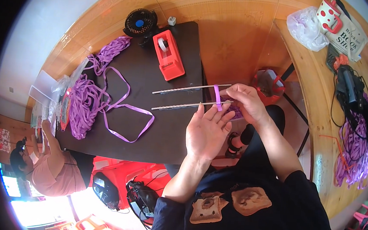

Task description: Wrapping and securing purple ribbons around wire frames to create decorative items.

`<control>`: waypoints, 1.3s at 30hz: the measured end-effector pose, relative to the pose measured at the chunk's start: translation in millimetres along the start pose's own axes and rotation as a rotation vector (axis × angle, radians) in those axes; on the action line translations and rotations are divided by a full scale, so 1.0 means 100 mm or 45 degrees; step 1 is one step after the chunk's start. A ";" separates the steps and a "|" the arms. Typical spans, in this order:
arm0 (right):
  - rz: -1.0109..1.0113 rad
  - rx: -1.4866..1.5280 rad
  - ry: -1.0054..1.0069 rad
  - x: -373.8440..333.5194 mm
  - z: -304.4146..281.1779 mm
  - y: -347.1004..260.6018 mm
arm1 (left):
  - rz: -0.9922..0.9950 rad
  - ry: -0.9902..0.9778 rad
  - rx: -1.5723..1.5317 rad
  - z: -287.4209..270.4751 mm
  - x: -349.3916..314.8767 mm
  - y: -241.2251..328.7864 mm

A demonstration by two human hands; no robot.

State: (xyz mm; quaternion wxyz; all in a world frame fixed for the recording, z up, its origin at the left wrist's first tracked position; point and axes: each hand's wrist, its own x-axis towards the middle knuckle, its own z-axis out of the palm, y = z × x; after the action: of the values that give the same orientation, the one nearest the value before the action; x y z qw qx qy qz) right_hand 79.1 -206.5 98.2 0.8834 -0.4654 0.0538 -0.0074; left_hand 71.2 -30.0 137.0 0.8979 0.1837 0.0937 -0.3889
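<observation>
Two thin metal rods, twisted along part of their length like metal chopsticks, lie side by side and jut past the right edge of the dark table. A purple ribbon crosses both rods near their right ends. My right hand has thumb and fingertips pinched at the ribbon, beside the far rod's end; the exact grip is partly hidden. Palm up, my left hand lies just nearer than the close rod. Its fingers are apart, with fingertips by the rod and the ribbon's lower end.
A red tape dispenser and a black fan stand on the dark table. Purple ribbon heaps cover its left side. To the right, a wooden table holds bags, cables and more ribbon. Another person sits at left.
</observation>
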 end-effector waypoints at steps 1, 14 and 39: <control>0.001 -0.001 -0.001 0.01 -0.01 0.01 | 0.001 0.000 -0.001 0.00 -0.01 0.00; 0.311 0.336 -0.337 0.28 -0.08 0.43 | -0.001 0.020 -0.016 -0.01 -0.01 0.00; 0.293 0.454 -0.208 0.29 -0.17 0.58 | 0.015 0.008 0.003 0.00 0.00 0.00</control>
State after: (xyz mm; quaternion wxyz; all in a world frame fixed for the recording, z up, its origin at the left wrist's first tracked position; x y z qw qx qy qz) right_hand 103.7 -189.7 38.2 0.9481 -0.2919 0.0327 0.1219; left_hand 71.1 -30.4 137.2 0.8997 0.1865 0.0949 -0.3831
